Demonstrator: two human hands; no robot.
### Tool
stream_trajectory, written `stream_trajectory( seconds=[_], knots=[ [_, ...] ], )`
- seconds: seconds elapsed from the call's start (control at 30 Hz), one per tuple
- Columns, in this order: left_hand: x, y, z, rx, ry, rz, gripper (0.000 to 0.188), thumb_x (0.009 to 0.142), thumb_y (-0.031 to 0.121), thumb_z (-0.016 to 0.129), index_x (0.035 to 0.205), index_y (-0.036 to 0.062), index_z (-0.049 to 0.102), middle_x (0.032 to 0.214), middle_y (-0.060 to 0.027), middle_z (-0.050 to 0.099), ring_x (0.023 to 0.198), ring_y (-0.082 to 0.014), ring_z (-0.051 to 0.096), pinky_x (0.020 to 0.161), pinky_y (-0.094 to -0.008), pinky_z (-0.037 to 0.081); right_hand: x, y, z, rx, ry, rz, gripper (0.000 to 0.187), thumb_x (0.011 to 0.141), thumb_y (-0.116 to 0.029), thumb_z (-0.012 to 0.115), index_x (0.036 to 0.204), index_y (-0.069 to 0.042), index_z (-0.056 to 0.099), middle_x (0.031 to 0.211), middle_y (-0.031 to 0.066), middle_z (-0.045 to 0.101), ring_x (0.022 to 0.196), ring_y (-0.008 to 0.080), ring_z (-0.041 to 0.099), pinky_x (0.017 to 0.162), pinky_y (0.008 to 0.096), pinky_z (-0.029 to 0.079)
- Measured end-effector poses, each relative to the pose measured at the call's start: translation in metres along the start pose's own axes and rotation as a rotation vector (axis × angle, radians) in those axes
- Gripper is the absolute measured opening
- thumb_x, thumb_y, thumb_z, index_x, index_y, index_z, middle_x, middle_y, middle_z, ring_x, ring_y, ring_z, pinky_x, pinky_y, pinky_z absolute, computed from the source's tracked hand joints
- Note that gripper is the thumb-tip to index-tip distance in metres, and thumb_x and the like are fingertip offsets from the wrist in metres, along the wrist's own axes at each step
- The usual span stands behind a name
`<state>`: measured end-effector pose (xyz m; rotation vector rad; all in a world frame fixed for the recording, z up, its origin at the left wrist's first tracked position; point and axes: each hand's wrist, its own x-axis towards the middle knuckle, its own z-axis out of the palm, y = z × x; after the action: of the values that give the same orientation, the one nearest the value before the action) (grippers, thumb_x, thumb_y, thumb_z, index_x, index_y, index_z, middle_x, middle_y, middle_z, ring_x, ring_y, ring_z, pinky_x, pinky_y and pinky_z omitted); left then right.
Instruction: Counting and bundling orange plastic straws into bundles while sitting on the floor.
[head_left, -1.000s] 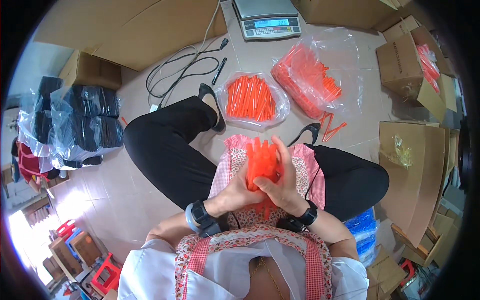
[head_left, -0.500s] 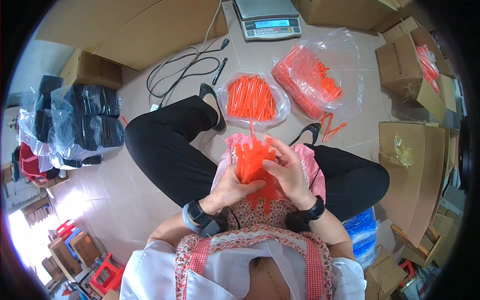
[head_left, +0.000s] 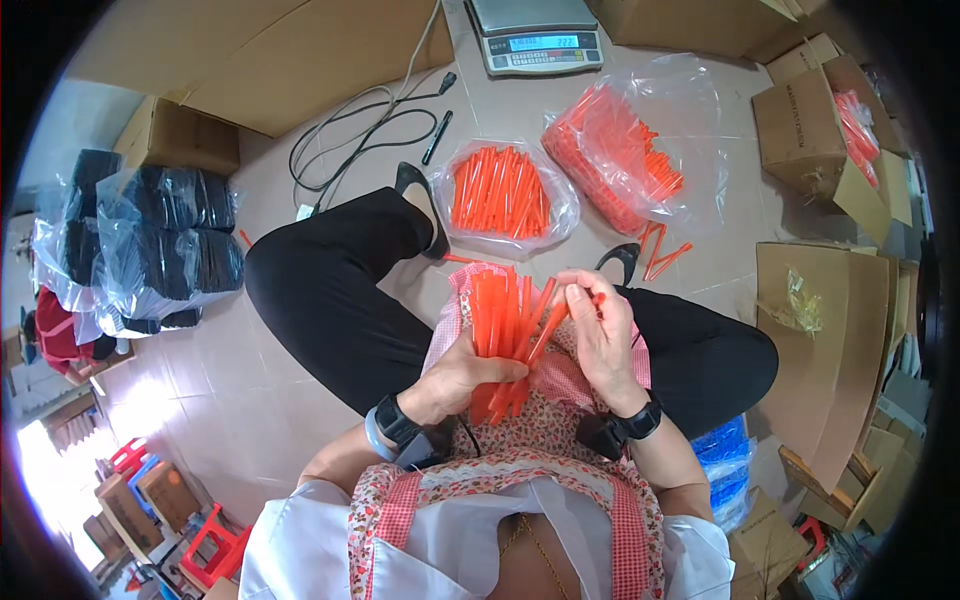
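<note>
Gripping is two-handed. The left hand (head_left: 452, 383) is clamped around the lower part of a bundle of orange-red sticks (head_left: 495, 318), with its thumb laid across the front. The bundle is above the apron (head_left: 545, 432) in the lap, its far ends slightly fanned. The right hand (head_left: 603, 345) is just right of the bundle, thumb and fingers pinched together on sticks slanting out from the bundle's right side.

On the floor (head_left: 250, 385), beyond the lap, a pile of similar sticks (head_left: 499, 192) lies on clear plastic (head_left: 566, 213). To its right, a larger clear bag (head_left: 690, 95) contains more sticks. Loose sticks (head_left: 668, 261) lie near the right shoe (head_left: 619, 263); a single stick (head_left: 459, 259) lies beside the left shoe (head_left: 409, 177).

A scale (head_left: 543, 52) with a lit display is at the far side. A pen (head_left: 437, 138) and a cord (head_left: 345, 185) lie left of the pile. Black goods in clear wrapping (head_left: 165, 235) are stacked at left; an open cardboard box (head_left: 815, 345) is at right.
</note>
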<state>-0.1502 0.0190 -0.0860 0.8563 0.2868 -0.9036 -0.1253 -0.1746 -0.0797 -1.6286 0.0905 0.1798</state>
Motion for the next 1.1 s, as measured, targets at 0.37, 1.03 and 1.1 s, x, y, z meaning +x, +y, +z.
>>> stream_trajectory(
  seconds=[0.37,1.03,1.1],
  knots=[
    [-0.010,-0.012,-0.014,-0.581,-0.084,-0.226,0.041,0.088,0.013,0.058,0.126,-0.0012,0.050,0.117,-0.0136,0.061,0.107,-0.0229,0.060,0.096,-0.0369,0.046,-0.021,0.002,0.040,-0.341,-0.666,-1.048,0.026,0.078,-0.017,0.058,0.102,-0.008,0.061,0.079,0.0021,0.046,0.079,0.0206,0.052,0.085,0.0325,0.043],
    [-0.030,0.025,-0.040,0.188,-0.530,-0.249,0.041,0.078,0.009,0.074,0.113,-0.0012,0.055,0.104,-0.0095,0.063,0.096,-0.0183,0.059,0.085,-0.0312,0.048,0.021,0.265,0.059,-0.397,-1.193,-0.142,0.030,0.084,-0.021,0.056,0.102,0.003,0.061,0.094,0.0199,0.064,0.094,0.0329,0.063,0.081,0.0401,0.048],
    [-0.027,0.027,-0.047,0.231,-0.497,-0.251,0.038,0.078,0.005,0.074,0.112,0.0004,0.058,0.108,-0.0075,0.062,0.097,-0.0148,0.058,0.083,-0.0286,0.048,0.039,0.263,0.064,-0.552,-1.268,0.114,0.025,0.088,-0.019,0.050,0.101,0.000,0.058,0.110,0.0217,0.060,0.090,0.0354,0.061,0.078,0.0451,0.047]
  ],
)
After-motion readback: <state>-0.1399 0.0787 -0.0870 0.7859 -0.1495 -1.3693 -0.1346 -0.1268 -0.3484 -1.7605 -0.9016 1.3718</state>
